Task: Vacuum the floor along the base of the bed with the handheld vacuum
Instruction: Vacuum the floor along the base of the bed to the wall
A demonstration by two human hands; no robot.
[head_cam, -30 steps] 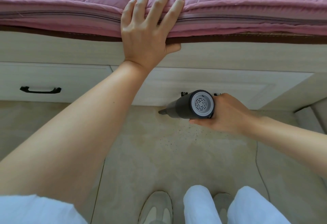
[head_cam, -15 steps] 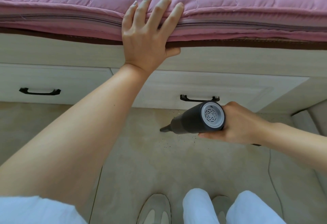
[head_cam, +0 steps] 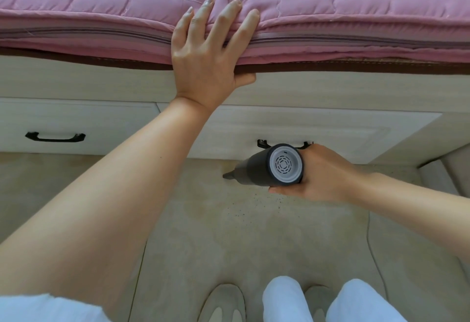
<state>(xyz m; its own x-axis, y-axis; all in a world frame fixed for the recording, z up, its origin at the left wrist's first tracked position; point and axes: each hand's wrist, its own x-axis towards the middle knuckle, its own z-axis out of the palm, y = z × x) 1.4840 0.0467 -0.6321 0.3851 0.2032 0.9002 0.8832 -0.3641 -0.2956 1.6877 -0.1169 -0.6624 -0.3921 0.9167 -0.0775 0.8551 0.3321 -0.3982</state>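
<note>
Your right hand (head_cam: 323, 174) grips the handheld vacuum (head_cam: 269, 167) near the bed (head_cam: 330, 87); your left hand (head_cam: 203, 59) rests flat, fingers straight, on its edge.

Your right hand (head_cam: 323, 174) has carried the handheld vacuum (head_cam: 269, 166) back up toward the drawer handle (head_cam: 262, 143) (now half hidden behind it), baring dark crumbs (head_cam: 256, 207) just below on the floor (head_cam: 229, 245).

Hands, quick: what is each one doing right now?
Left hand: open, fingers straight, resting on the pink mattress edge.
Right hand: closed, holding the handheld vacuum.
</note>
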